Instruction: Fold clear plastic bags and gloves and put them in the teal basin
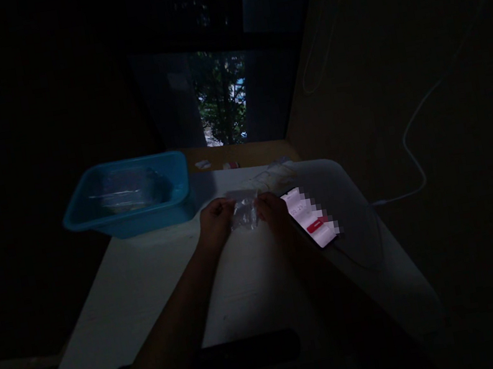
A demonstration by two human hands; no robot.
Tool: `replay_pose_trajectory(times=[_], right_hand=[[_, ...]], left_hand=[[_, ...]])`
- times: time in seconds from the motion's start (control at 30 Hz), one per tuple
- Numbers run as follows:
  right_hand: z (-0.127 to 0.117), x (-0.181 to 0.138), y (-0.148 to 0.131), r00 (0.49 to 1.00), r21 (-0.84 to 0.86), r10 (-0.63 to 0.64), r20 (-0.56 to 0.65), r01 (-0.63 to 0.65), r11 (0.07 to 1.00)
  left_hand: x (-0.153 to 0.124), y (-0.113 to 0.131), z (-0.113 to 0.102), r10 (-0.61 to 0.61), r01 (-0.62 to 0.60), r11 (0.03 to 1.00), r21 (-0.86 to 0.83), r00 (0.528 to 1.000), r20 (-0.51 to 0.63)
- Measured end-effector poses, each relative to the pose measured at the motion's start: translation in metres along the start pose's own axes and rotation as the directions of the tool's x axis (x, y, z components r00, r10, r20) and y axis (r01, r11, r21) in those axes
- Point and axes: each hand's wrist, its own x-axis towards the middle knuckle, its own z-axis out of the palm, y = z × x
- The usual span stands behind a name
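Note:
In dim light my left hand (214, 220) and my right hand (272, 208) meet over the middle of a white table (150, 288). Both pinch a small clear plastic bag (244, 213) between them, fingers curled on its edges. What the bag holds is too dark to make out. A lit phone (311, 218) lies flat just right of my right hand.
A blue plastic tub (130, 197) with clear plastic inside stands at the table's back left. More clear bags (273, 174) lie behind my hands. A white cable (410, 144) runs along the right wall. A dark bar (237, 356) crosses the near table edge.

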Motion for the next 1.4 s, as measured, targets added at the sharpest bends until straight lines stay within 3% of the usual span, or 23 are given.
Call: replay_pose_trajectory(times=[0.4,0.67,0.83,0.97,1.27,1.4], right_hand=[[-0.001,0.001,-0.002,0.999,0.005,0.014,0.034,-0.014,1.000],[-0.001,-0.002,-0.007,0.998,-0.111,-0.025,0.055,0.031,0.993],[-0.001,-0.001,-0.006,0.999,-0.120,-0.033,0.031,0.037,0.992],[0.000,0.001,0.002,1.000,-0.099,-0.016,0.003,0.016,0.995],[0.001,0.002,0.004,1.000,-0.048,-0.002,0.025,0.003,0.999],[0.001,0.001,0.000,1.000,-0.065,-0.004,0.020,0.005,0.998]], left_hand=[[0.004,-0.006,-0.001,-0.020,0.015,0.996,-0.092,0.998,-0.052],[0.004,-0.005,-0.002,0.015,-0.014,1.000,0.009,0.997,-0.073],[0.002,-0.003,-0.002,-0.001,0.001,1.000,-0.006,1.000,-0.008],[-0.001,0.000,0.000,-0.020,0.012,0.996,0.089,0.996,0.091],[0.003,-0.008,-0.004,0.032,-0.041,0.994,0.104,0.996,0.088],[0.001,-0.004,-0.002,-0.014,0.012,0.999,0.036,0.997,0.069]])
